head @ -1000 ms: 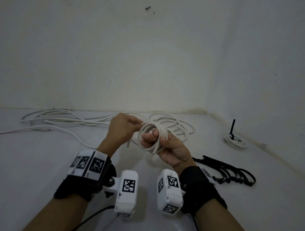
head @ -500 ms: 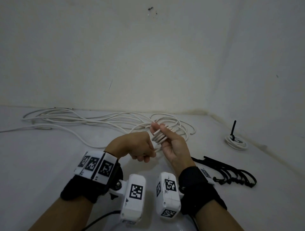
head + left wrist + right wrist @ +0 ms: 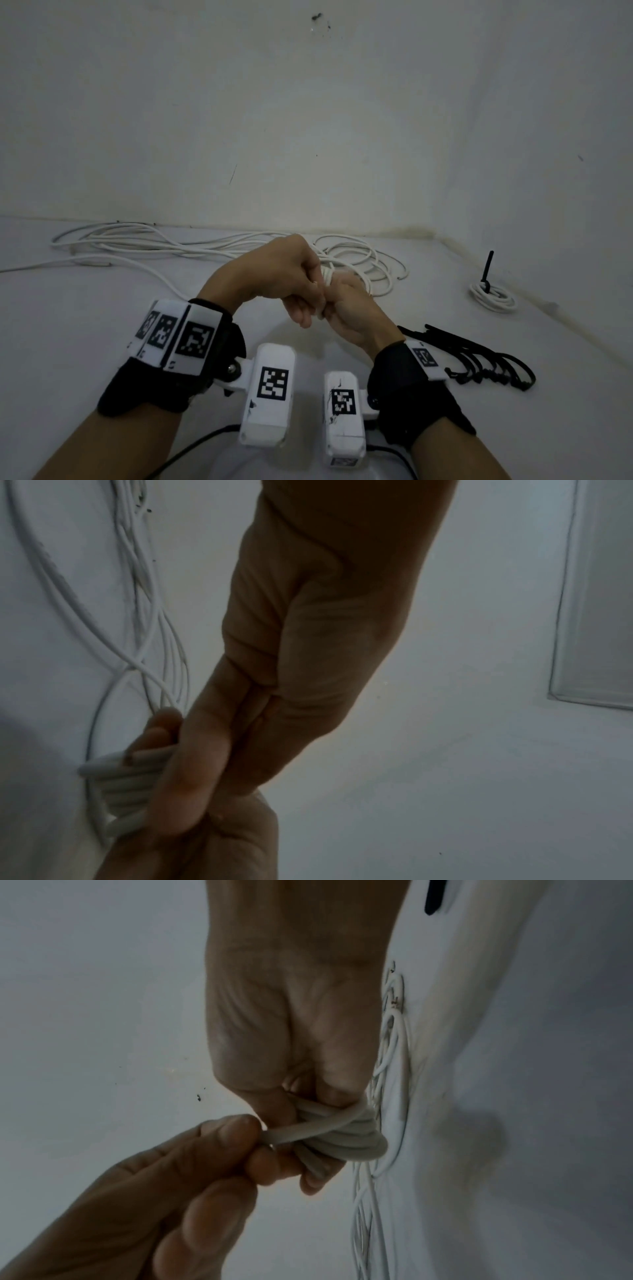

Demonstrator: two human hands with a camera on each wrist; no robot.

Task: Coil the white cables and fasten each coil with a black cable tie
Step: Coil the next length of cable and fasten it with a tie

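Right hand (image 3: 294, 1020): fingers curled round the small bundled coil (image 3: 352, 1139) of white cable, holding the turns together above the white surface (image 3: 85, 342)
Left hand (image 3: 164, 1199): thumb and forefinger pinch the free cable end (image 3: 287, 1134), which crosses over the bundle at a slant; the other fingers are loosely curled below it
Head view: both hands meet in front of the person, left hand (image 3: 274, 274) over the right hand (image 3: 352, 311), with only a few turns of the coil (image 3: 328, 274) showing between them
Step in hand: judged to be the close of the coiling, with the tail being taken round the bundle to hold the turns; no tie is on this coil yet
Black cable ties (image 3: 479, 363): a heap lies on the surface just beside the right wrist, untouched
Finished coil (image 3: 493, 296): lies well apart to the right, near the wall, with a black tie standing up from it
Loose white cables (image 3: 205, 246): spread along the foot of the wall behind the hands, not yet coiled
Next move: likely one hand must hold bundle and tail together while the other reaches for a tie from the heap; letting go of the tail too soon could let the turns spring loose
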